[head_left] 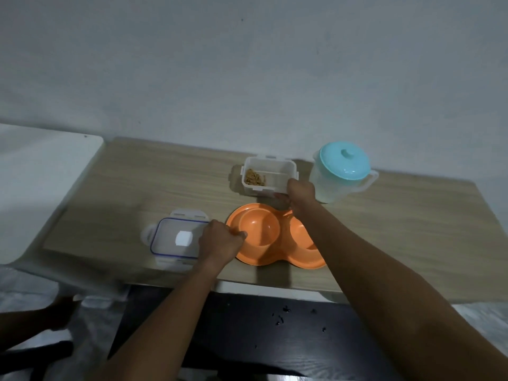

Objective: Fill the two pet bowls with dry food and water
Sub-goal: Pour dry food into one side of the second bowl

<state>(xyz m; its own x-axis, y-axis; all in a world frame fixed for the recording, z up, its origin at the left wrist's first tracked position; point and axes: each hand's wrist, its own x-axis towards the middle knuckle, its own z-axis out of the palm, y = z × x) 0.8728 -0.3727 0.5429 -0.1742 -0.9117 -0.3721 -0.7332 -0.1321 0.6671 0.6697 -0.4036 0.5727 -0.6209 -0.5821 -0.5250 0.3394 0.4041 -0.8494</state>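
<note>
On the wooden table (384,229), the right hand (299,193) grips the near corner of the open food container (268,177), which holds dry kibble (255,177). Curled shut, the left hand (222,240) rests on the rim of the empty orange double pet bowl (264,235); the lidded water pitcher (339,174) stands just right of the container.

Light wood-grain tabletop (412,229) against a plain pale wall (247,64). White surface (41,174) butts its left end. Dark floor (247,325) below.
</note>
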